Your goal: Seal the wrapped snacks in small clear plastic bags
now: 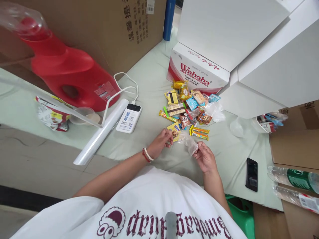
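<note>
A pile of several small wrapped snacks lies on the pale green sheet in front of me. My left hand pinches a yellow cookie packet at the near edge of the pile. My right hand holds a small clear plastic bag by its lower end. The bag stretches between the two hands, just below the yellow packet. A bead bracelet and a red string circle my left wrist.
A red detergent jug and a white power bank with a cable lie to the left. A Wahaha carton and white boxes stand behind the snacks. A black phone, plastic bottles and a roll of clear film lie nearby.
</note>
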A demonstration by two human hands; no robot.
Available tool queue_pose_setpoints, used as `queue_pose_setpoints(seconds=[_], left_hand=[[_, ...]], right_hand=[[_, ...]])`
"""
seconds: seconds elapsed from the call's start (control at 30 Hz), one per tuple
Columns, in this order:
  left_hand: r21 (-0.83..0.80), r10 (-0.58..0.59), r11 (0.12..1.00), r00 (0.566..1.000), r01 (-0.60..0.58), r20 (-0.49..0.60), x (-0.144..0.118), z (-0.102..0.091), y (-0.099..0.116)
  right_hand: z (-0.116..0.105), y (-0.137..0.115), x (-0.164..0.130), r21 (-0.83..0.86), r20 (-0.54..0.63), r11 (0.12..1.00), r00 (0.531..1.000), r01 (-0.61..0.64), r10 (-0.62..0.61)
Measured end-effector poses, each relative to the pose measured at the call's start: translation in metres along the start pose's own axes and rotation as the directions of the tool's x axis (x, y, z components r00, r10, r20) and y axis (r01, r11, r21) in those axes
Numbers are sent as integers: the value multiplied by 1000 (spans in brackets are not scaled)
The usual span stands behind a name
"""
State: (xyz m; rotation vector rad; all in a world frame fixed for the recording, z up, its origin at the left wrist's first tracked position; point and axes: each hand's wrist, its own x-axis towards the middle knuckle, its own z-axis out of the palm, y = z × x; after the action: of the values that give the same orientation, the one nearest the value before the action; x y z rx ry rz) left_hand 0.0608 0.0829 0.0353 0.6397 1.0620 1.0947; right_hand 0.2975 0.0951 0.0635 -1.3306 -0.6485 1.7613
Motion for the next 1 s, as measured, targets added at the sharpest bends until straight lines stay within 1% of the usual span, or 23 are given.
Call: queue_pose_setpoints(seconds=[0.03,0.1,0.17,0.23,0.3,0.37,0.43,0.5,0.6,0.67,0.73,0.77,0.8,0.87,0.93,0.97,1.0], left_hand=[[60,23,998,1000,-24,10,-3,3,1],[171,48,983,997,-59,68,-9,11,2],[204,15,978,991,-41,131,-10,20,2],[191,-31,982,985,-1,168,-8,29,1],[171,-27,985,984,-3,175,-2,34,-1],[140,8,990,983,-34,183,2,36,-4],[103,42,993,984,-60,174,3,35,-8],[101,60,992,986,-76,153,2,32,-12],[175,90,978,986,-114,138,-2,30,-17],[231,125,959,976,-164,176,-5,31,-18],[259,157,942,964,-212,216,-6,33,-19],[252,175,941,963,-225,206,-7,34,-18],[233,190,946,967,-226,167,-7,34,-18],[172,195,965,980,-198,30,-7,33,-16],[63,150,988,983,-143,-109,-7,29,-13],[-9,108,994,982,-110,-157,-7,26,-12],[-90,63,993,979,-82,-195,-7,24,-11]], right_hand=[[3,3,-1,32,12,999,1000,-3,2],[9,9,-3,55,54,998,998,17,-20],[15,16,-6,-3,112,997,991,73,-73],[19,22,-9,-161,186,972,973,169,-139],[19,26,-13,-342,244,896,948,283,-206],[15,29,-16,-462,238,811,931,359,-277],[8,32,-18,-494,174,785,927,373,-332],[-1,35,-19,-483,132,805,938,344,-321],[-9,34,-19,-471,131,824,948,316,-289],[-7,30,-16,-461,143,820,940,340,-309],[-2,25,-10,-434,160,837,943,333,-292],[1,23,-6,-405,147,859,950,312,-275],[5,21,-2,-363,113,887,958,286,-263],[10,19,5,-232,-12,942,968,242,-251],[12,21,7,-81,-127,976,969,202,-211],[11,24,6,-31,-146,985,974,169,-172],[10,27,3,-11,-138,992,982,127,-127]])
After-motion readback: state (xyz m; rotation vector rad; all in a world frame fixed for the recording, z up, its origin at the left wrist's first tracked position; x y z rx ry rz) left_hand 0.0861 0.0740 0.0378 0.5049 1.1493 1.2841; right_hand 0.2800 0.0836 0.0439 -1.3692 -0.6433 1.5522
